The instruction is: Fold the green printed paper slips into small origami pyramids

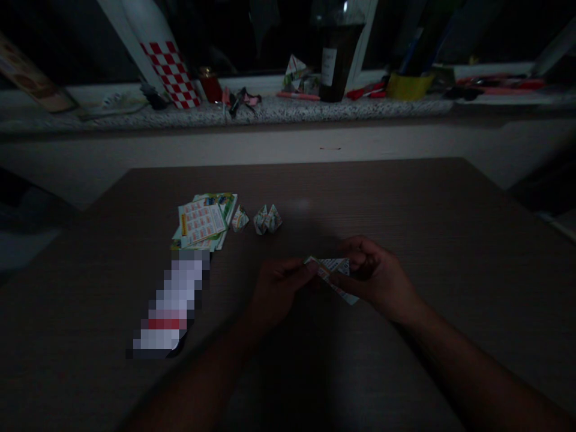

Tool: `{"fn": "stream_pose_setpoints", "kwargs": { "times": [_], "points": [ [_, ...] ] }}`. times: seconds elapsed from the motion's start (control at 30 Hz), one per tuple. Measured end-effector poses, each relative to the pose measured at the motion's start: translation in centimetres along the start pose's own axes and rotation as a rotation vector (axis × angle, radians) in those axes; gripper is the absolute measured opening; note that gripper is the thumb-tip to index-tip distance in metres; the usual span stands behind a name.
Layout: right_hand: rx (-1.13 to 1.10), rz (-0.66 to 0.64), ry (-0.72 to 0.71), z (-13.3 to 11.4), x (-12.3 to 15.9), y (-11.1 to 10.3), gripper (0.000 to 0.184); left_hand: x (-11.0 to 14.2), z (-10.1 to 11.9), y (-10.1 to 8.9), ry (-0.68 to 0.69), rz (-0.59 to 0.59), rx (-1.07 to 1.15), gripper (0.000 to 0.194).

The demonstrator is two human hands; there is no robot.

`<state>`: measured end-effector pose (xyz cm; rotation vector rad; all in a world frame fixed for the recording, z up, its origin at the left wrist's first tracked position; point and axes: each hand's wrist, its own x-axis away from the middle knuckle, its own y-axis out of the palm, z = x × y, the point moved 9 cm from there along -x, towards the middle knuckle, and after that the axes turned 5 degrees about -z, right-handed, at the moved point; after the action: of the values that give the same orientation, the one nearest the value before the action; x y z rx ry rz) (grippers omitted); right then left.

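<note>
Folding printed paper, by the look of it. Left hand (279,288) nearly closed, thumb and finger pinching the left corner of the paper piece (348,294); right hand (380,279) has its thumb pressed on the middle of the piece, fingers curled behind the far side. Piece is held just over the middle of the bench (405,192), roughly triangular, one corner hanging toward the near edge. Whether it touches the bench, can't tell.

Progress: looks partway. Small pointed shapes sit toward the far edge, left of centre: a single folded shape (240,219), and beside it a folded pair (267,220), joined or just touching, unclear. Piece in hand flatter than those, so more folds probably left. Paper stack (202,225) toward the far left corner, flat, unfolded; how many of its sheets are meant for folding, unclear. Pixelated long object (175,300) runs from the stack toward the near edge.

Containers, all on the windowsill (288,114) beyond the far edge: checked bottle (173,72), contents hidden; small red jar (210,85), contents unclear; dark labelled vessel (335,78), too dark inside; yellow holder (409,86), something tall and dark standing in it.
</note>
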<state>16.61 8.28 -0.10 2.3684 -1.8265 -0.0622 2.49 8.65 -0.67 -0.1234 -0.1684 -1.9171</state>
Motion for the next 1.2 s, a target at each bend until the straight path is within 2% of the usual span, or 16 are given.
{"fn": "stream_pose_setpoints", "kwargs": {
  "times": [0.3,0.43,0.53,0.63,0.77,1.0,1.2],
  "points": [
    [-0.011,0.021,-0.057,-0.2,-0.1,-0.4,0.039,-0.5,-0.7,0.0,0.055,-0.041,0.136,0.030],
    [-0.015,0.156,-0.170,-1.2,0.0,-1.7,0.040,-0.1,-0.5,-0.2,0.054,-0.050,0.033,0.031],
    [0.014,0.178,-0.216,-1.6,0.2,-2.1,0.044,0.1,-0.8,-0.1,0.009,-0.067,-0.054,0.027],
    [0.045,0.135,-0.206,-1.4,0.2,-1.6,0.049,0.1,-1.4,0.5,-0.036,-0.110,-0.121,0.030],
    [0.072,0.091,-0.158,-0.9,0.2,-0.7,0.055,0.0,-1.3,0.8,0.008,-0.114,-0.173,0.036],
    [0.092,0.141,-0.059,-0.2,0.1,-1.2,0.062,-0.1,-0.9,0.6,-0.026,-0.076,-0.071,0.031],
    [0.044,0.196,-0.049,-0.6,0.2,-2.3,0.056,0.0,-0.5,-0.4,-0.043,-0.021,-0.057,0.029]
  ]
}}
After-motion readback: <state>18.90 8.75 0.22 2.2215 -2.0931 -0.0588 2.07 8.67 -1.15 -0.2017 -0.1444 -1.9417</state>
